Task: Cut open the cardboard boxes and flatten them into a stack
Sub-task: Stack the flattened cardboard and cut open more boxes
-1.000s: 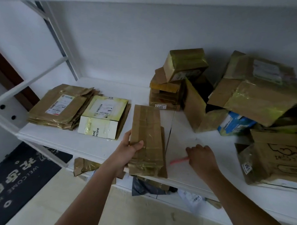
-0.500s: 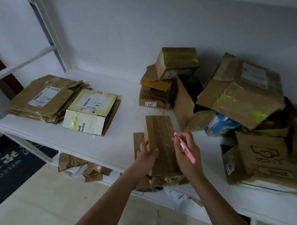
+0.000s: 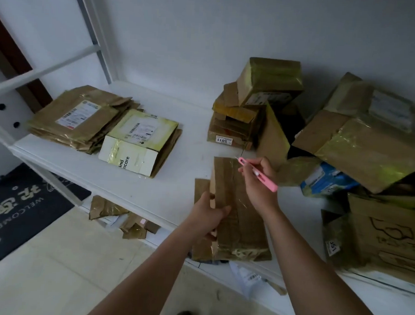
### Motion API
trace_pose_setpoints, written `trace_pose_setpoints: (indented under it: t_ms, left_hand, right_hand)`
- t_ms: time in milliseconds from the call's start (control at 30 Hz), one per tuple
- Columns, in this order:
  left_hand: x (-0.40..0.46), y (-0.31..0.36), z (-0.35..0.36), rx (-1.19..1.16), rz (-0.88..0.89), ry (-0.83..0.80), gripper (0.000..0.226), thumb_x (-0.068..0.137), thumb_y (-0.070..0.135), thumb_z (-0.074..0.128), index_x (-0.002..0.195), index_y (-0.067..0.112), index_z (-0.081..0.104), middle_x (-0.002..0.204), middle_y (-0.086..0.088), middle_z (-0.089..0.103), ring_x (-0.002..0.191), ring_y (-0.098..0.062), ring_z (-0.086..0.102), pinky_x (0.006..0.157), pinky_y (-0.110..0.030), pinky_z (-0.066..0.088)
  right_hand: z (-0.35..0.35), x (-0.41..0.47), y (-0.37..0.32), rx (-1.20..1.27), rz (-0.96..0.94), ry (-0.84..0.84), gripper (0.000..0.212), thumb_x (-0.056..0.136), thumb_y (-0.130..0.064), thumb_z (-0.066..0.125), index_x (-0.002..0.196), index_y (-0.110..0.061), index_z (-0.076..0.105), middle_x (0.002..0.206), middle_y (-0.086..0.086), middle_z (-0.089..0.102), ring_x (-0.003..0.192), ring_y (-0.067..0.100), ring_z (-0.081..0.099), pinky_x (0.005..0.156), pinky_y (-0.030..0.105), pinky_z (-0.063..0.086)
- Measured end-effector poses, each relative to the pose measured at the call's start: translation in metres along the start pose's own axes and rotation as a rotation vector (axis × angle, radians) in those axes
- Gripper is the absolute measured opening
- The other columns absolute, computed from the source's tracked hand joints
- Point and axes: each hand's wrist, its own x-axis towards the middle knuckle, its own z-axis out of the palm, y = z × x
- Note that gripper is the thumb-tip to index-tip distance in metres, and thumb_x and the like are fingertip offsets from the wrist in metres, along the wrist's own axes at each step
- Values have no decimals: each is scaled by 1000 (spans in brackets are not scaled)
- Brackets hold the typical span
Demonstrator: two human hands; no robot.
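The narrow taped cardboard box (image 3: 237, 206) lies at the front edge of the white shelf (image 3: 152, 190), its near end overhanging the edge and a loose flap sticking out on its left side. The left hand (image 3: 209, 218) grips the box's left edge, thumb curled over the top face and fingers wrapped beneath. The right hand (image 3: 260, 181) hovers over the box's far half, its fingers pinching a pink cutter (image 3: 258, 174) like a pen, blade end pointing up-left at the box's far right corner. Both forearms reach in from below, the right crossing above the box's right side.

Half a second ago the cutter was held nearer the middle of the box; now its tip is at the far corner, while the left hand's grip is unchanged.

A flattened stack (image 3: 79, 118) sits at the shelf's left, with a white-and-yellow flattened carton (image 3: 140, 142) just beside it. Unopened boxes (image 3: 359, 137) are piled at the right and rear.
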Motion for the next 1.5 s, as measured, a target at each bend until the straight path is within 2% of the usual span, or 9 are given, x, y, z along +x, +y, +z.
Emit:
trace_pose_setpoints:
  t_ms: [167, 400, 633, 700, 867, 967, 1133, 1300, 1500]
  left_hand:
    - [-1, -1, 0, -51, -34, 2, 52, 98, 34, 56, 145, 20, 39, 129, -6, 60, 110, -30, 64, 78, -43, 61]
    - [-2, -1, -4, -87, -84, -10, 48, 100, 32, 55, 145, 20, 44, 127, -8, 63, 96, -29, 67, 59, -32, 60]
    - [-7, 0, -1, -104, -69, -15, 50, 99, 33, 56, 145, 19, 43, 126, -5, 62, 85, -23, 66, 52, -28, 58]
    - [-8, 1, 0, -103, -64, -12, 49, 99, 32, 55, 145, 19, 43, 120, -3, 63, 84, -23, 67, 54, -29, 58]
    - [-10, 4, 3, -80, -50, -5, 45, 100, 32, 53, 142, 18, 46, 117, -4, 67, 95, -28, 69, 65, -36, 62]
    - [-14, 6, 5, -61, -40, 10, 42, 101, 31, 52, 140, 17, 48, 107, -1, 69, 87, -24, 70, 61, -33, 61]
    - [-18, 7, 8, -20, -24, 12, 42, 102, 32, 50, 140, 14, 48, 121, -5, 66, 101, -28, 68, 65, -33, 61]
    - [-17, 2, 7, -42, -11, 13, 33, 101, 32, 53, 126, 11, 58, 107, -6, 71, 87, -24, 73, 73, -42, 62]
    - [-15, -1, 7, -49, -18, 21, 29, 100, 31, 54, 117, 9, 62, 101, -7, 73, 80, -23, 74, 76, -45, 62]
  right_hand:
    - [4, 1, 11, -121, -7, -10, 3, 97, -13, 56, 98, -12, 53, 97, 6, 67, 75, 6, 65, 58, 18, 54]
    - [7, 2, 8, -264, -109, -60, 6, 97, -10, 56, 95, -12, 51, 102, 0, 63, 76, 3, 62, 57, 16, 50]
    - [-2, 1, 2, -296, -102, -118, 7, 97, -9, 55, 90, -8, 52, 90, -5, 60, 72, -8, 59, 55, 8, 43]
    - [-6, -2, 1, -287, -89, -132, 9, 97, -8, 55, 89, -10, 51, 88, -11, 58, 74, -12, 59, 54, 8, 43]
    - [-12, -21, -1, -342, -122, -204, 15, 95, -10, 58, 81, -12, 52, 74, -2, 57, 62, 4, 55, 51, 11, 39]
    - [-17, -34, -2, -329, -103, -196, 18, 95, -11, 60, 78, -13, 52, 70, -1, 56, 61, 5, 54, 51, 12, 39]
    - [-29, -52, -8, -297, -55, -196, 16, 95, -12, 59, 80, -12, 54, 76, -2, 62, 66, 10, 59, 53, 18, 43]
    - [-38, -79, -14, -285, -14, -234, 19, 95, -17, 59, 78, -18, 52, 80, 0, 65, 68, 12, 61, 53, 22, 45]
    - [-47, -115, -16, -270, 6, -296, 25, 94, -13, 57, 71, -17, 48, 59, -4, 48, 52, 4, 41, 48, 22, 34]
